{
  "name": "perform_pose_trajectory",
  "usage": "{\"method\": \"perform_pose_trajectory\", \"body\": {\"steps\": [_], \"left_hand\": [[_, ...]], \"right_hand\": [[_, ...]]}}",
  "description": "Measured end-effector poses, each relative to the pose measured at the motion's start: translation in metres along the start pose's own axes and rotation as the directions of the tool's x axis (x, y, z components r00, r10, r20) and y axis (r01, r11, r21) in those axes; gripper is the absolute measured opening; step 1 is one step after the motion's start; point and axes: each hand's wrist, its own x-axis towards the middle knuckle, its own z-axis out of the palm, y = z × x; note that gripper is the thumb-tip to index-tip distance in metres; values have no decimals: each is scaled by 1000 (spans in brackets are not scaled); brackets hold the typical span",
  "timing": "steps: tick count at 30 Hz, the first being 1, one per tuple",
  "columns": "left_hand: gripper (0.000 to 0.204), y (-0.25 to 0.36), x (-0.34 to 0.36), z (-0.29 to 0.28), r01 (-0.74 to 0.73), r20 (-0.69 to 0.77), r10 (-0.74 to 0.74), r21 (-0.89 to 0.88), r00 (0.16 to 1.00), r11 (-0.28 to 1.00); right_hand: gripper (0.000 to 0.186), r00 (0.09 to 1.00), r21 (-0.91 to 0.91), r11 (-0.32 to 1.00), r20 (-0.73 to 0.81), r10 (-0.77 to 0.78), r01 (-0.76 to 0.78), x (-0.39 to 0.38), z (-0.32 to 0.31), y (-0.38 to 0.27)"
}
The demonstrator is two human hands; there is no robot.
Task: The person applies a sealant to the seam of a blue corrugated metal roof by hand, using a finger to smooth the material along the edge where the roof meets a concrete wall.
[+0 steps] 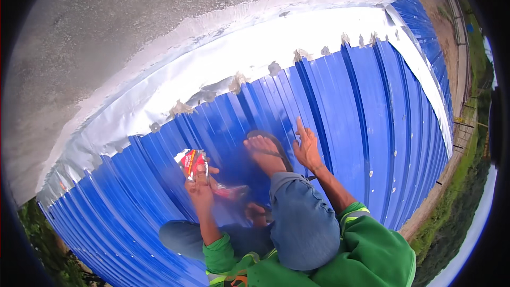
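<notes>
My left hand [202, 180] grips a crumpled silver foil packet with red and white print [189, 160], held over the blue corrugated metal roof [334, 106]. Behind it, a red and clear plastic item [231, 191] shows on the sheeting, too blurred to name exactly. My right hand [305, 146] is empty, with its index finger stretched out and fingers apart, beside my sandalled foot [265, 151]. My jeans-covered knee [303, 223] is bent between my arms, and my other foot [256, 213] is partly hidden below it.
A white metallic flashing strip [329, 21] runs along the roof's upper edge, with grey patches along its seam, against a rough grey concrete wall [106, 16]. Another white strip [433, 90] runs down the right side. Past the roof edge lie dirt [446, 21], a fence and greenery.
</notes>
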Motion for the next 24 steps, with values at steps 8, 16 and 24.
{"method": "perform_pose_trajectory", "body": {"steps": [8,16,24], "left_hand": [[40,22,33,50,-67,-76,42,-370,996,927],[38,0,50,53,-26,-88,0,-296,996,955],[34,14,40,61,-17,44,22,-103,999,995]], "right_hand": [[86,703,204,949,637,-316,241,26,-6,-113],[69,857,803,526,457,-238,-281,36,-15,-102],[58,876,808,567,380,-295,-160,52,-49,-135]]}}
